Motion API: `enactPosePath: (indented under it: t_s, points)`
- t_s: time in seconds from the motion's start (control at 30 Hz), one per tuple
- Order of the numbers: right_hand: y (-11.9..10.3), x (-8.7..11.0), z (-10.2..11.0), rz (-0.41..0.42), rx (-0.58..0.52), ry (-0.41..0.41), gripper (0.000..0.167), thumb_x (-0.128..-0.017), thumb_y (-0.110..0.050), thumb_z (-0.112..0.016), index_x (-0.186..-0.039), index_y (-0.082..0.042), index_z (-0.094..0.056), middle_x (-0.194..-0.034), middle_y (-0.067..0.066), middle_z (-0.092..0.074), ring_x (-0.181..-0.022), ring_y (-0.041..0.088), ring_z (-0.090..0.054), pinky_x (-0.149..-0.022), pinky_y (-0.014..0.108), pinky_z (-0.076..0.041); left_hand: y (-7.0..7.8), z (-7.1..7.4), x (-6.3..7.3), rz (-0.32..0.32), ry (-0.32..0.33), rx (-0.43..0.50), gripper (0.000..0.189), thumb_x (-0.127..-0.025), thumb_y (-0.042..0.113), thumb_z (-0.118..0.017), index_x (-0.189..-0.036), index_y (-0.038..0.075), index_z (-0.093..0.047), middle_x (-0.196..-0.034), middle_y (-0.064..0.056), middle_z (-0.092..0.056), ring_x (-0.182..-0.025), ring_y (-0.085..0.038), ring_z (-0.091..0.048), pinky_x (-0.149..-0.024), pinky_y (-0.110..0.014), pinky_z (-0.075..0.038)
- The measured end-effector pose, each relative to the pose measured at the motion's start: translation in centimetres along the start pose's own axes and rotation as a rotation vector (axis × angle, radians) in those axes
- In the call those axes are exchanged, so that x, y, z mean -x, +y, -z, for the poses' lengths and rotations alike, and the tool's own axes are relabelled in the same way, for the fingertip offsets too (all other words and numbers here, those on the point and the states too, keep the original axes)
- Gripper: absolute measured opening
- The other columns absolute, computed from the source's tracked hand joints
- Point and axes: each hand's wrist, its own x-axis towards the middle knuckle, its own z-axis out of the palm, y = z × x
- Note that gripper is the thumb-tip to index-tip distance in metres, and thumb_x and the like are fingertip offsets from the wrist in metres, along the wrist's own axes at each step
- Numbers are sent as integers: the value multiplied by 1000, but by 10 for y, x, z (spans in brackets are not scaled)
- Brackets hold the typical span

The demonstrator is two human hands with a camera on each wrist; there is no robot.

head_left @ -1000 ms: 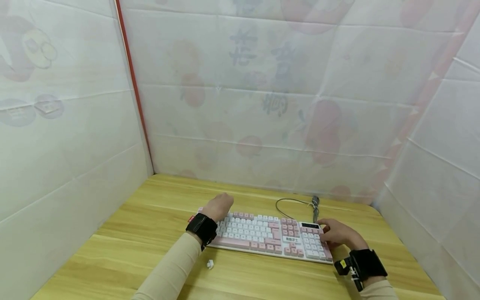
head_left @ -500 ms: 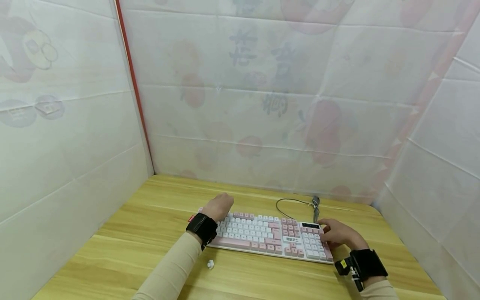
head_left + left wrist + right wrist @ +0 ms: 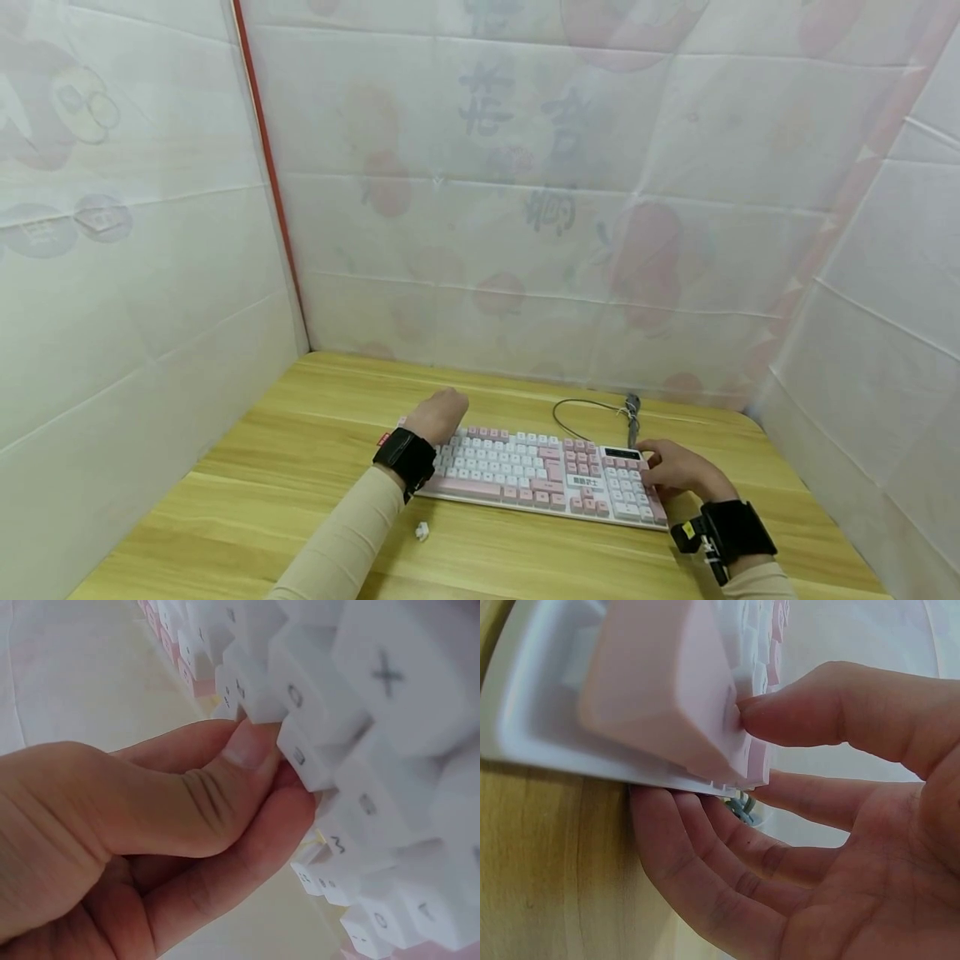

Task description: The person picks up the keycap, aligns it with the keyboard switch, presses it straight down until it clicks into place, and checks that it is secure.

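A pink and white keyboard [image 3: 495, 461] lies flat on the wooden table. My left hand [image 3: 441, 414] is over its back left part, hiding some keys. In the left wrist view the thumb [image 3: 244, 754] and bent forefinger come together at a white keycap [image 3: 305, 759] marked 3, pinching at its edge. What sits between the fingertips is mostly hidden. My right hand [image 3: 682, 468] holds the keyboard's right end. In the right wrist view its thumb [image 3: 780, 720] rests on the pink keys, while the other fingers [image 3: 664, 825] curl against the lower edge.
A small loose white piece [image 3: 422, 531], like a keycap, lies on the table [image 3: 247, 500] in front of the keyboard. Behind the keyboard is a tied grey cable [image 3: 632, 412]. Pale printed sheets [image 3: 495, 208] enclose the table's back and sides.
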Motion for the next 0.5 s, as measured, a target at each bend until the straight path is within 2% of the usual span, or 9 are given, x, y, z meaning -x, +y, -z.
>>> enactPosePath:
  t_s: [0.17,0.3,0.5]
  points:
    - [0,0,0,12,-2,-4,71,-92,-3,-67,-151,17,-32,-113,23,-63,-86,24,-61,-72,40,-54,-3,0,0,-3,-16,15,37,-93,-13,-61,-68,11,-48,-66,1,-31,-60,-12,-30,-54,-28,-29]
    - [2,0,-1,27,-19,-17,73,-90,-1,-67,-151,19,-31,-111,23,-64,-84,23,-61,-71,41,-54,-7,-2,0,-7,-31,31,48,-87,-17,-63,-59,14,-39,-63,1,-27,-58,-12,-26,-52,-28,-24]
    - [2,2,1,28,-22,-16,73,-91,-2,-67,-151,19,-30,-111,23,-64,-85,24,-62,-72,41,-54,-8,-2,1,-29,-8,74,53,-85,-20,-59,-58,16,-32,-63,2,-23,-57,-12,-21,-51,-28,-21]
